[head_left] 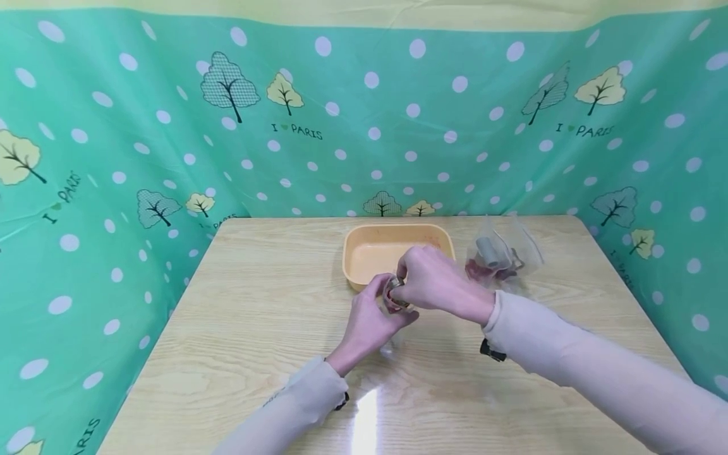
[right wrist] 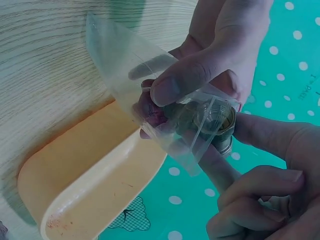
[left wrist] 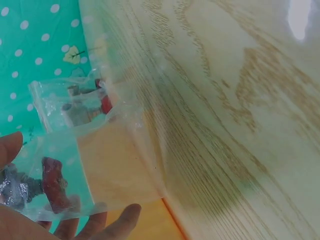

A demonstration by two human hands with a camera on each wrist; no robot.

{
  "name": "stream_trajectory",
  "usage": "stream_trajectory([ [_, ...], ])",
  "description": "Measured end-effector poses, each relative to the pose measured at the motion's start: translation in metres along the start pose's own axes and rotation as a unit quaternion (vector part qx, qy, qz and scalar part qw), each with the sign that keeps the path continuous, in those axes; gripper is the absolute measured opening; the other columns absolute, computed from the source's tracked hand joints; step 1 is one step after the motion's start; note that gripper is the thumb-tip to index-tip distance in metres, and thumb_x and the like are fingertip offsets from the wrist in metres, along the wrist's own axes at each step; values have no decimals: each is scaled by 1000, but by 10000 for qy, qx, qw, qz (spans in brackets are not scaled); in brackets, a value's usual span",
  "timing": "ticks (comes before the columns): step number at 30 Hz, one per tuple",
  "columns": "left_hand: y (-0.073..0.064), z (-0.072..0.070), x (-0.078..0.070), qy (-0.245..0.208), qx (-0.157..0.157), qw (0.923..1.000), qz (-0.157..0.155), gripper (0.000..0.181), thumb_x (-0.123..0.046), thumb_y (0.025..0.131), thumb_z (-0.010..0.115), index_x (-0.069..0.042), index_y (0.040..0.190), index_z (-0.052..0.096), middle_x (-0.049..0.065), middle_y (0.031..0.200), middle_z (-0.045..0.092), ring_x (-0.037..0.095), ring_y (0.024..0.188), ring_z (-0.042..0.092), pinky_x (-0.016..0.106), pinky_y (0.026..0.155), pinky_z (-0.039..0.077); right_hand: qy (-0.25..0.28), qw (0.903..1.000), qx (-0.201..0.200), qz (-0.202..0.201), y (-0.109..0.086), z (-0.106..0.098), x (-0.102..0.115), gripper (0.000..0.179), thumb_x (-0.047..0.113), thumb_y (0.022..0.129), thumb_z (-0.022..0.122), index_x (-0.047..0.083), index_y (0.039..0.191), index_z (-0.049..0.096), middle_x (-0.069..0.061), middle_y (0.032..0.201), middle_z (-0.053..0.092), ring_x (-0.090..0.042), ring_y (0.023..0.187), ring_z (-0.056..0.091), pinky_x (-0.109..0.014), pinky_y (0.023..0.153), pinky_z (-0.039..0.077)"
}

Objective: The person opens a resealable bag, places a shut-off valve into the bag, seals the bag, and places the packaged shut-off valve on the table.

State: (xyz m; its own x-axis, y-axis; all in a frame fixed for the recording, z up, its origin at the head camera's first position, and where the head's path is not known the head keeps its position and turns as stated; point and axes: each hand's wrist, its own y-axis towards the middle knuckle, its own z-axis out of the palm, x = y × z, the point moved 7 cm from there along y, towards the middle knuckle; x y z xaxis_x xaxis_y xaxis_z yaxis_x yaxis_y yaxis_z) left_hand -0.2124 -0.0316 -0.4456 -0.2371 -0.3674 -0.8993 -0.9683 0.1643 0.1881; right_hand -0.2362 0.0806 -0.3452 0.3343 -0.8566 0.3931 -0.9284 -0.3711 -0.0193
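Over the table's middle, my left hand (head_left: 368,319) grips a clear plastic bag (right wrist: 117,55), its thumb pressing on the plastic. Inside is a metal valve with a dark red handle (left wrist: 55,185). The handle end lies under the left thumb, while the threaded metal end (right wrist: 222,122) sits at the bag's mouth. My right hand (head_left: 435,281) pinches that metal end between two fingers, its other fingers curled. In the left wrist view, the left hand's fingers (left wrist: 122,225) lie behind the bag, and the right hand is out of sight.
Just beyond the hands stands a peach plastic tub (head_left: 348,259) with reddish specks inside. To its right lie clear bags (head_left: 529,249) holding a grey cylindrical piece (head_left: 486,253) and red parts. A patterned green cloth (head_left: 364,126) hangs behind the wooden table (head_left: 256,284).
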Motion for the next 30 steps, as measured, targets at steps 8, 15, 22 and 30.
stream_trajectory([
  [8,-1,0,-1,-66,-18,9999,-101,64,-24,75,94,-19,131,65,-7,113,72,13,102,67,42,98,53,-56,9999,-22,-110,3,3,1,41,22,76,87,20,52,54,8,50,41,-11,53,45,-30,51,39],
  [15,-1,1,-2,-63,-22,9999,-157,67,-29,74,95,-19,132,64,-6,117,73,13,106,67,40,97,54,-120,9994,-106,-307,3,10,1,45,17,73,86,21,51,47,11,48,33,-11,53,39,-27,48,32],
  [22,-2,4,1,-83,115,9998,-130,77,-32,72,98,-20,138,60,-6,121,71,14,111,66,40,99,53,-75,9999,22,-154,2,18,-3,43,11,74,78,21,52,43,11,49,30,-10,52,36,-26,45,29],
  [30,-9,3,11,92,459,9986,-238,94,-21,72,97,-19,152,49,7,142,61,28,130,57,51,111,45,-11,9997,190,-133,1,18,-6,44,13,76,82,20,52,46,11,48,32,-7,50,35,-23,46,27],
])
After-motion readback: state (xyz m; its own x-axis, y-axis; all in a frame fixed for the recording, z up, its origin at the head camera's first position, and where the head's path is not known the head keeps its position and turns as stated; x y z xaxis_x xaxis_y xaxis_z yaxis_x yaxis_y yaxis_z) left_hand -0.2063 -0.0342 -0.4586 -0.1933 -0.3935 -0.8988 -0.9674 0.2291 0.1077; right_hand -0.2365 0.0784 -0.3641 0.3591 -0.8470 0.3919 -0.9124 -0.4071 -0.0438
